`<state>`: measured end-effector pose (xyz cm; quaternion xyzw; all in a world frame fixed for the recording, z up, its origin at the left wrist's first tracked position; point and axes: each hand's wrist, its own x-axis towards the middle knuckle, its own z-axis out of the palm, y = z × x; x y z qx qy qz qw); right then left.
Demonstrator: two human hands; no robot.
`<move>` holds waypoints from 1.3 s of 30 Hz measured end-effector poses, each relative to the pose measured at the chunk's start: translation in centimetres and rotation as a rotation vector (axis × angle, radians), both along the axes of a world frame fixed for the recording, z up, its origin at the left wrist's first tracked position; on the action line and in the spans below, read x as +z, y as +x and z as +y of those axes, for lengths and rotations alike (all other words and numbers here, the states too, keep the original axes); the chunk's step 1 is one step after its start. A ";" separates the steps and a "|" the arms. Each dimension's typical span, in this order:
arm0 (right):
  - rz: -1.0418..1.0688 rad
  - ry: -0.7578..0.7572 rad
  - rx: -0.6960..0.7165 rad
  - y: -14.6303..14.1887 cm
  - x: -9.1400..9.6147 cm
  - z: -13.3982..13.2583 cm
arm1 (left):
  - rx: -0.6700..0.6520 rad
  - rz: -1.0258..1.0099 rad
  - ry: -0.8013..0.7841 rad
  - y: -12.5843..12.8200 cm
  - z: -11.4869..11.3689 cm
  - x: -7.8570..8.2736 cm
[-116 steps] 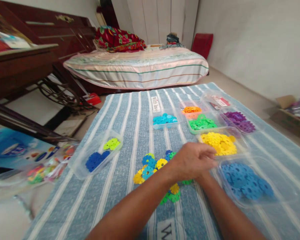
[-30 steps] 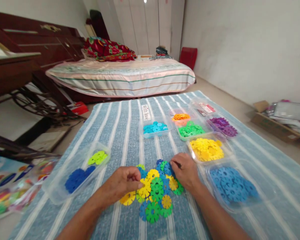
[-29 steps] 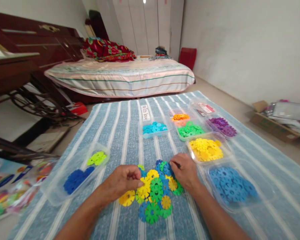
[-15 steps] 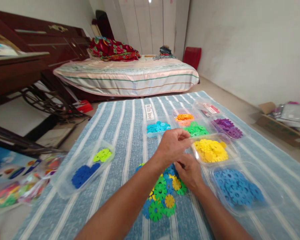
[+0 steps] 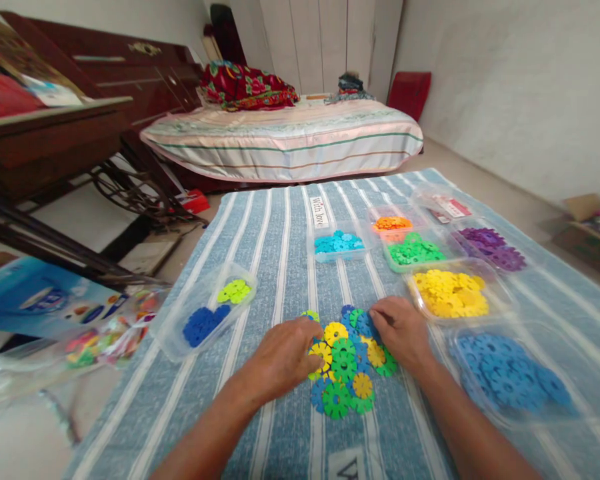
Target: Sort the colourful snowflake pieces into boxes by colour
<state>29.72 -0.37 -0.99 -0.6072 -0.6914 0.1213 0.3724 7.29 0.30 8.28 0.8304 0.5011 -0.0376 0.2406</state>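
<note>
Your left hand (image 5: 286, 355) and right hand (image 5: 403, 333) flank the discs (image 5: 350, 368), fingers curled narrow. I cannot tell if they grip.

The left hand (image 5: 291, 353) and right hand (image 5: 401, 332), both curled, face each other, apart
</note>
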 end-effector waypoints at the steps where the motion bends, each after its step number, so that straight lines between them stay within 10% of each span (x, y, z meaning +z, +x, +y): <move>1: 0.002 0.000 -0.001 0.0 0.0 0.0 | -0.007 0.012 0.005 -0.1 -0.4 -0.2; 21: -0.011 0.014 -0.007 0.0 0.2 0.0 | 0.227 -0.403 -0.341 -1.0 2.4 -0.5; 32: 0.013 -0.001 -0.086 -0.2 -0.4 -0.1 | 0.183 -1.105 -0.402 12.8 4.4 2.4; 39: -0.010 0.006 -0.014 0.1 -0.3 0.0 | 0.205 -0.592 -0.125 3.9 4.3 2.3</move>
